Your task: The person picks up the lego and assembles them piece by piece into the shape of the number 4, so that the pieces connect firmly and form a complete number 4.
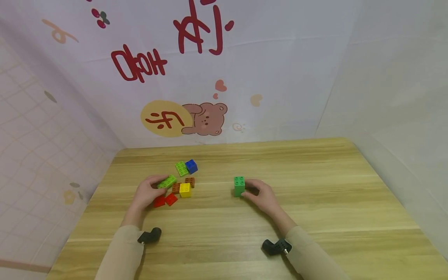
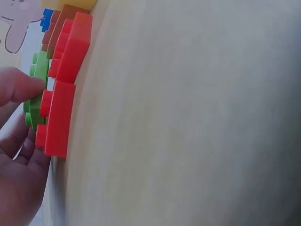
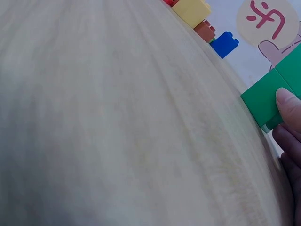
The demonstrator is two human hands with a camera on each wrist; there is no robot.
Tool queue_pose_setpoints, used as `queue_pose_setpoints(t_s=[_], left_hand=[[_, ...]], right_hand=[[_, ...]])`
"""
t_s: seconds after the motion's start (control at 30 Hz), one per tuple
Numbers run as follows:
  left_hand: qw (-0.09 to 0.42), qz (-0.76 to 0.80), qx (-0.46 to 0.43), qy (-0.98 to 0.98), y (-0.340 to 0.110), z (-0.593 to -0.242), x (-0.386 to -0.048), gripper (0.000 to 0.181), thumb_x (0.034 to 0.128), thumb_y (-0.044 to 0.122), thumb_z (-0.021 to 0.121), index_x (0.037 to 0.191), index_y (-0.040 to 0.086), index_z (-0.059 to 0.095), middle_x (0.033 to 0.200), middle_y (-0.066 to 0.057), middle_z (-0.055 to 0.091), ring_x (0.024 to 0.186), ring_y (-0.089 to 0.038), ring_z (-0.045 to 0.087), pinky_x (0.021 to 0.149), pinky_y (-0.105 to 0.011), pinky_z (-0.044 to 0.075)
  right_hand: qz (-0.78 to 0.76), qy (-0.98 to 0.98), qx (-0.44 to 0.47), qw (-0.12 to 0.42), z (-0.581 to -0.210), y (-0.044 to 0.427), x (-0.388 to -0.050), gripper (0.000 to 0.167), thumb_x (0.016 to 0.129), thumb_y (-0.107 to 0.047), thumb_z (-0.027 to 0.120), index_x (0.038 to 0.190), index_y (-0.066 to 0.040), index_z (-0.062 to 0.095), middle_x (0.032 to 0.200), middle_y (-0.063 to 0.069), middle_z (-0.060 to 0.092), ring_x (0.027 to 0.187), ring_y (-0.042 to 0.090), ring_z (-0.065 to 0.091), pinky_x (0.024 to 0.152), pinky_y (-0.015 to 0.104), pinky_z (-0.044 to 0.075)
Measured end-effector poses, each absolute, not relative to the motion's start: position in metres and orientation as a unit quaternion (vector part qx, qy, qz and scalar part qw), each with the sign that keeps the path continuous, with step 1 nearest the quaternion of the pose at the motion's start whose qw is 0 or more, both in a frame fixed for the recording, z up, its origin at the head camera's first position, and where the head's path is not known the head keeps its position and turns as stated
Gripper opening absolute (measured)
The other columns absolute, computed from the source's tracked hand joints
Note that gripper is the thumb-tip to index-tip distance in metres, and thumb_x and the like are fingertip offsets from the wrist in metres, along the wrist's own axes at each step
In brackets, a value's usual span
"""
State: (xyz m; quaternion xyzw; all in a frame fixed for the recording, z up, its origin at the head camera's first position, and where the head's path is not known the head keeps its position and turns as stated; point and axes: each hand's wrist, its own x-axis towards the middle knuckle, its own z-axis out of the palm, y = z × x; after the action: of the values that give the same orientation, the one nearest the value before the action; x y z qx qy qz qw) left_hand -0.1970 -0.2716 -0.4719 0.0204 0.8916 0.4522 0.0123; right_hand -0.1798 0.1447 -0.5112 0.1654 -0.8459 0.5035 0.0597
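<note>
My left hand point(image 1: 145, 193) pinches a long light green building brick point(image 1: 167, 182) between thumb and fingers, over the left part of the table. Right beside it lie two red bricks point(image 1: 171, 199), which stand in front of the green brick in the left wrist view. My right hand point(image 1: 260, 195) grips a green stack point(image 1: 239, 187) near the middle of the table. A seam in the right wrist view point(image 3: 263, 101) shows the green stack is made of two bricks, with my thumb against its side.
A yellow brick point(image 1: 185, 190) stands by two brown bricks point(image 1: 190, 181) to the right of my left hand. Behind them are a flat light green brick point(image 1: 181, 168) and a blue brick point(image 1: 191, 166). A printed cloth point(image 1: 287, 89) hangs along the wooden table's point(image 1: 315, 167) back edge.
</note>
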Motion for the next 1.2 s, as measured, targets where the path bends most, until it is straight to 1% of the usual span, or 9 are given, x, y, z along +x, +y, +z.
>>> queue_pose_setpoints(t_s=[0.23,0.37,0.47,0.63,0.7,0.83,0.97,1.13,1.2], left_hand=[[0.008,0.476,0.020,0.879,-0.273,-0.469,-0.193,0.048,0.0852,0.000,0.072,0.131,-0.003,0.061,0.133,-0.024,0.053,0.117,-0.038,0.054,0.097,-0.041,0.048],[0.007,0.480,0.020,0.877,-0.273,-0.467,-0.192,0.048,0.0853,0.001,0.073,0.132,-0.002,0.061,0.133,-0.024,0.053,0.117,-0.037,0.053,0.094,-0.032,0.048],[0.012,0.485,0.009,0.874,-0.272,-0.465,-0.192,0.048,0.0857,0.002,0.072,0.133,-0.001,0.061,0.134,-0.023,0.052,0.118,-0.036,0.052,0.088,-0.023,0.047],[0.020,0.517,-0.006,0.856,-0.269,-0.460,-0.191,0.050,0.0857,0.001,0.071,0.134,0.000,0.060,0.135,-0.022,0.048,0.113,-0.036,0.052,0.077,-0.020,0.051],[0.016,0.521,0.003,0.854,-0.269,-0.458,-0.191,0.050,0.0856,0.000,0.071,0.134,0.000,0.060,0.133,-0.022,0.049,0.111,-0.035,0.052,0.077,-0.020,0.051],[0.001,0.504,0.041,0.863,-0.266,-0.454,-0.191,0.048,0.0862,0.001,0.070,0.134,0.001,0.061,0.131,-0.021,0.054,0.113,-0.033,0.052,0.084,-0.017,0.046],[-0.004,0.498,0.072,0.864,-0.261,-0.449,-0.191,0.047,0.0865,0.001,0.069,0.133,0.000,0.061,0.132,-0.022,0.056,0.114,-0.033,0.053,0.089,-0.022,0.047],[0.008,0.509,0.088,0.856,-0.245,-0.444,-0.192,0.046,0.0866,0.002,0.071,0.131,0.000,0.063,0.134,-0.023,0.056,0.117,-0.037,0.054,0.100,-0.042,0.047],[0.020,0.513,0.091,0.853,-0.236,-0.441,-0.193,0.046,0.0872,0.003,0.071,0.132,0.002,0.063,0.134,-0.022,0.055,0.119,-0.037,0.054,0.101,-0.046,0.046]], right_hand=[[0.506,-0.843,0.170,0.061,-0.511,0.144,-0.180,0.041,0.081,-0.012,0.082,0.119,-0.005,0.069,0.113,0.006,0.070,0.108,0.024,0.064,0.095,0.043,0.050],[0.510,-0.840,0.176,0.064,-0.512,0.145,-0.180,0.041,0.081,-0.012,0.082,0.119,-0.005,0.069,0.113,0.006,0.070,0.107,0.024,0.064,0.094,0.043,0.051],[0.511,-0.838,0.179,0.066,-0.512,0.145,-0.180,0.041,0.081,-0.011,0.082,0.119,-0.005,0.069,0.113,0.006,0.070,0.107,0.024,0.064,0.093,0.043,0.051],[0.513,-0.837,0.177,0.065,-0.512,0.145,-0.180,0.041,0.081,-0.011,0.082,0.119,-0.006,0.069,0.113,0.006,0.070,0.106,0.023,0.065,0.092,0.042,0.051],[0.514,-0.837,0.176,0.064,-0.512,0.145,-0.180,0.041,0.081,-0.011,0.082,0.119,-0.005,0.069,0.112,0.006,0.070,0.106,0.024,0.065,0.092,0.042,0.051],[0.515,-0.836,0.177,0.064,-0.511,0.144,-0.179,0.041,0.080,-0.011,0.083,0.119,-0.005,0.069,0.112,0.006,0.070,0.106,0.024,0.065,0.092,0.042,0.052],[0.517,-0.835,0.176,0.062,-0.511,0.144,-0.179,0.041,0.081,-0.011,0.082,0.119,-0.004,0.069,0.112,0.007,0.070,0.106,0.024,0.065,0.092,0.041,0.052],[0.516,-0.836,0.176,0.062,-0.511,0.144,-0.179,0.042,0.081,-0.011,0.082,0.120,-0.004,0.069,0.112,0.007,0.070,0.106,0.024,0.065,0.092,0.041,0.052],[0.515,-0.837,0.175,0.061,-0.511,0.144,-0.179,0.042,0.081,-0.011,0.082,0.120,-0.005,0.069,0.113,0.006,0.070,0.106,0.024,0.065,0.092,0.042,0.052]])
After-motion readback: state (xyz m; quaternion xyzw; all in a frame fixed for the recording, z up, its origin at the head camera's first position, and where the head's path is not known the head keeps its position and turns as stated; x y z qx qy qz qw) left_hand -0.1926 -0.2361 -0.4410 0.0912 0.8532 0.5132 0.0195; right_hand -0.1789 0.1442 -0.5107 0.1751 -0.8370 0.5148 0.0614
